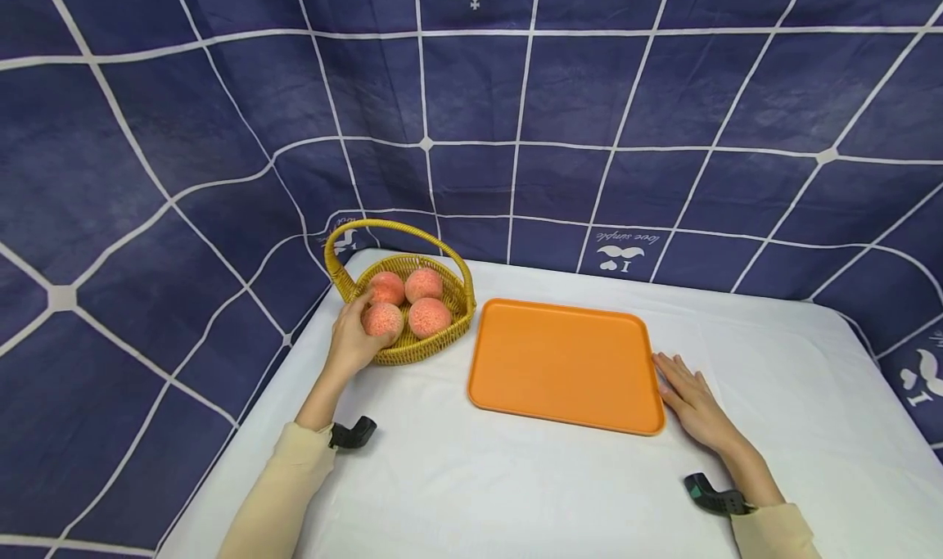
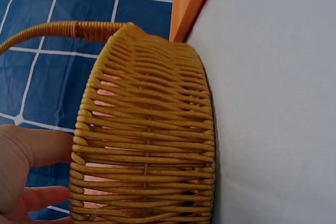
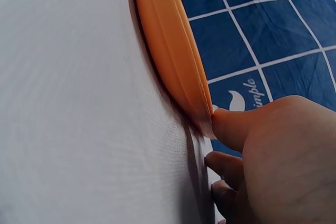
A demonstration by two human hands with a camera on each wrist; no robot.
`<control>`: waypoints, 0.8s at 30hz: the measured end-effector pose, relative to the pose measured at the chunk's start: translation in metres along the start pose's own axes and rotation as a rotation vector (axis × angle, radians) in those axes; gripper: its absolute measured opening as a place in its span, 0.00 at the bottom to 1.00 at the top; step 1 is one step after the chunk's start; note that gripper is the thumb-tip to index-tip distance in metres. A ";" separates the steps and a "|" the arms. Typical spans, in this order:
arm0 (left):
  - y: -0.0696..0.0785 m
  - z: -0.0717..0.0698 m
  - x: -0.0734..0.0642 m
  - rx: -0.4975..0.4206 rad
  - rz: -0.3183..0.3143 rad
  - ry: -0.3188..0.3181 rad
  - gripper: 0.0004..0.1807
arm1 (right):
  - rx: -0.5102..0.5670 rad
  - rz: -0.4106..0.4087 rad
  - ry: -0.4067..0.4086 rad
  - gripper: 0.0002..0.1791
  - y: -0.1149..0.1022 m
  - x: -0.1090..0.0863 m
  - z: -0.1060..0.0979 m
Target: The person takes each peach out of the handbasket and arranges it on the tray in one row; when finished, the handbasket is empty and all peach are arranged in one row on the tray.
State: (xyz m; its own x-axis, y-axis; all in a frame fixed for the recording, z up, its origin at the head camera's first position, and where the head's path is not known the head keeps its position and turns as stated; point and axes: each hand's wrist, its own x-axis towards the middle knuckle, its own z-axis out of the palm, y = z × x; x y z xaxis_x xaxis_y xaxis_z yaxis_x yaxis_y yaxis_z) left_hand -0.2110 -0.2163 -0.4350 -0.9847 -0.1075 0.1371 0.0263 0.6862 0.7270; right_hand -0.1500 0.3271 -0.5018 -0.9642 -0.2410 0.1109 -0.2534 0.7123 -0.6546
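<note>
In the head view a yellow wicker basket (image 1: 420, 348) with a tall handle holds several pink, rough-textured balls. My left hand (image 1: 352, 342) reaches over its near left rim, thumb and fingers on either side of the near left pink ball (image 1: 382, 319). The left wrist view shows the basket's woven side (image 2: 147, 129), with the ball mostly hidden behind it. An orange tray (image 1: 566, 367) lies right of the basket. Beside the tray's right edge my right hand (image 1: 696, 407) rests on the table with fingers extended; its thumb (image 3: 231, 127) touches the tray's rim in the right wrist view.
A white cloth covers the table (image 1: 516, 485). Behind and to the left hangs a dark blue curtain (image 1: 471, 84) with white grid lines. The basket's handle (image 1: 398, 226) arches above the balls, and another pink ball (image 1: 430, 317) sits right beside the one at my left hand.
</note>
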 end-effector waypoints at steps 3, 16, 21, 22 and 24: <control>0.000 0.000 0.005 0.010 -0.020 -0.030 0.46 | -0.001 0.005 -0.002 0.30 0.001 -0.001 0.000; -0.002 0.004 0.008 0.085 -0.016 -0.040 0.41 | -0.010 0.017 -0.001 0.30 0.002 0.000 0.001; -0.001 0.007 0.009 0.109 0.034 -0.030 0.39 | -0.014 0.019 0.002 0.30 0.004 0.000 0.003; 0.000 0.008 0.009 0.114 0.036 -0.030 0.39 | -0.013 0.018 0.003 0.30 0.005 0.000 0.003; 0.001 0.009 0.009 0.120 0.037 -0.027 0.39 | -0.011 0.015 0.005 0.30 0.005 0.000 0.004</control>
State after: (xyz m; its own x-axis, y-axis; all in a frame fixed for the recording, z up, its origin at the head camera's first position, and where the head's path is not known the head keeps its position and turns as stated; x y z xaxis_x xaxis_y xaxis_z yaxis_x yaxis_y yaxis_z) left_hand -0.2218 -0.2105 -0.4393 -0.9877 -0.0627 0.1431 0.0432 0.7707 0.6358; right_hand -0.1511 0.3285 -0.5081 -0.9683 -0.2271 0.1044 -0.2395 0.7233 -0.6477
